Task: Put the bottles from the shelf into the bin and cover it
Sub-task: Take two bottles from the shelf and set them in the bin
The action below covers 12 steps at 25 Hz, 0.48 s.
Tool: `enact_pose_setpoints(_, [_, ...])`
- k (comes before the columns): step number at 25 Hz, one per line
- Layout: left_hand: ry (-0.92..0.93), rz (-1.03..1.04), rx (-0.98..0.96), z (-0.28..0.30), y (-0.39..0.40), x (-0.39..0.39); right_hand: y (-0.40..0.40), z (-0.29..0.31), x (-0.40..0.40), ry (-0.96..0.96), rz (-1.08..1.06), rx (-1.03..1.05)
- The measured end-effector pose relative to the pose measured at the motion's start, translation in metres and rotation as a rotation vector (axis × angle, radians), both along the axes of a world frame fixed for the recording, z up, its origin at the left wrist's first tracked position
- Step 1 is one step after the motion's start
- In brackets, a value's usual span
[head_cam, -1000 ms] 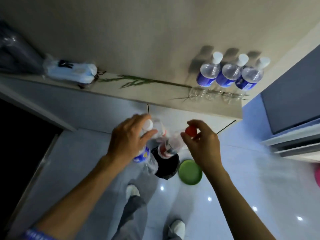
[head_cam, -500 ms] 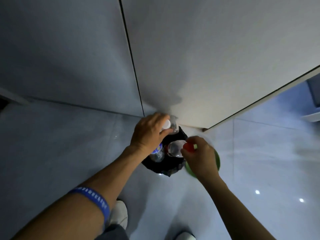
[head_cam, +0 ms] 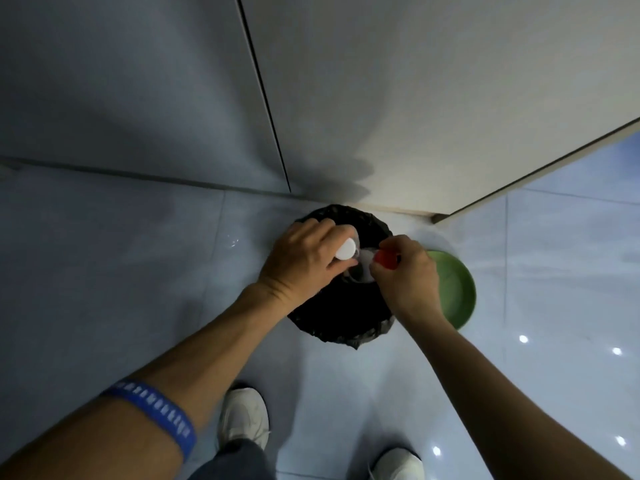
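Our left hand [head_cam: 299,259] grips a white-capped bottle [head_cam: 104,252] and our right hand [head_cam: 403,275] a red-capped bottle [head_cam: 385,258], both over the black-lined bin [head_cam: 341,317]. We see the green lid [head_cam: 453,289] on the floor beside it.

Dim, bluish; glare spots on floor [head_cam: 554,271]; edges warped.

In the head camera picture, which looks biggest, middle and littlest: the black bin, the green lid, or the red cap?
1. Bin, biggest.
2. Green lid, though partly hidden behind the right hand.
3. Red cap, littlest.
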<state>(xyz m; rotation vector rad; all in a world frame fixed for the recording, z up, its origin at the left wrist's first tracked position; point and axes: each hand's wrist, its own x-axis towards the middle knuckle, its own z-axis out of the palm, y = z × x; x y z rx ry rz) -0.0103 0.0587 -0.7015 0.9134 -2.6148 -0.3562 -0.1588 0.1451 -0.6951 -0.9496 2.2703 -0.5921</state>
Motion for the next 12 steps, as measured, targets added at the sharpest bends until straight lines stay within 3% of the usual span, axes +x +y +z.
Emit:
enact_pose_setpoints(2, [-0.143, -0.051, 0.01, -0.013, -0.01, -0.015, -0.011, -0.005, 0.003, 0.037, 0.056, -0.017])
enact_pose_setpoints(5, [-0.612, -0.076, 0.301, -0.032, -0.015, -0.011, -0.021, -0.021, 0.002, 0.094, 0.117, -0.007])
enact_pose_setpoints(7, [-0.789, -0.089, 0.403, -0.039, -0.01, 0.009, -0.023, -0.031, 0.002, 0.119, 0.175, 0.016])
enact_pose_setpoints(10, [-0.698, -0.046, 0.396, -0.039, -0.006, 0.022, -0.026, -0.037, 0.003, 0.197, 0.252, 0.003])
enact_pose_setpoints(12, [-0.58, 0.031, 0.288, -0.037, -0.008, 0.018, -0.029, -0.039, 0.004, 0.254, 0.266, -0.051])
